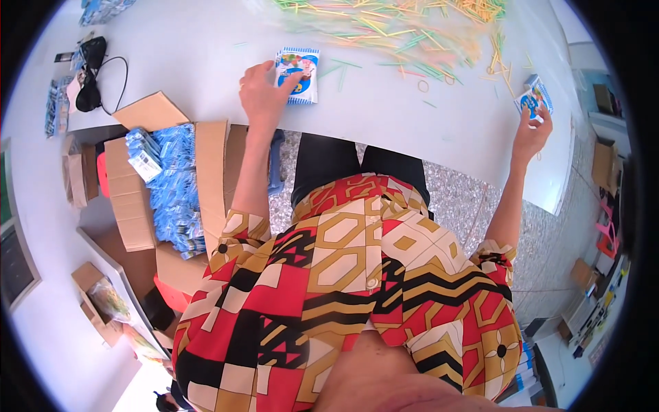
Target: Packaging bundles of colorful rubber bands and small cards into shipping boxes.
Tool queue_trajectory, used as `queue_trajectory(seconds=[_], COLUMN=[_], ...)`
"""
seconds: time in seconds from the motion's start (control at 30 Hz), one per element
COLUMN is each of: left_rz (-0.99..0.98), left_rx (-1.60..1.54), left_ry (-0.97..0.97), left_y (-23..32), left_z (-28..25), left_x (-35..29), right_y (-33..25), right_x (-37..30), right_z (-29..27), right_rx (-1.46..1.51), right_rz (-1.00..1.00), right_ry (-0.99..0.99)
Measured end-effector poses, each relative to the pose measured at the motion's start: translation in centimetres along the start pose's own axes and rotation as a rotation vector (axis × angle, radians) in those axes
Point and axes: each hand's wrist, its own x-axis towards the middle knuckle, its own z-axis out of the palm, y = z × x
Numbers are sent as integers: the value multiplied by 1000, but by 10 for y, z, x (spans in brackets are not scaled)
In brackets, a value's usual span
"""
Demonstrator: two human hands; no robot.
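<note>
My left hand [263, 95] is at the near edge of the white table, with its thumb laid across a small blue-and-white printed packet [307, 84]. The fingers of that hand are spread away from the thumb, to the left of the packet. What looks like a second packet edge shows beneath, so it may be a small stack. Further right, my right hand [532, 132] pinches another blue-and-white packet [537, 90] by its near end, close to the table's right edge. That packet is tilted.
Loose yellow, green and orange plastic sticks [405, 34] lie across the far table, with a few rubber bands [423, 86]. An open cardboard box [211, 165] of blue packets [175, 178] stands at left. A black corded device [89, 72] sits on the far left.
</note>
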Motion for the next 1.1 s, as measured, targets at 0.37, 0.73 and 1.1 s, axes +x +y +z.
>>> queue_trajectory(seconds=[0.37, 0.73, 1.1], left_rz=[-51, -55, -40], left_rx=[-54, -70, -67], left_ry=[50, 84, 118], left_y=[7, 17, 20], left_z=[18, 21, 24], left_x=[-16, -20, -21], right_y=[-212, -283, -288], right_x=[-96, -125, -128], right_z=[68, 116, 114], right_rx=[661, 427, 525], right_rz=[-508, -844, -919], right_ry=[-720, -696, -531])
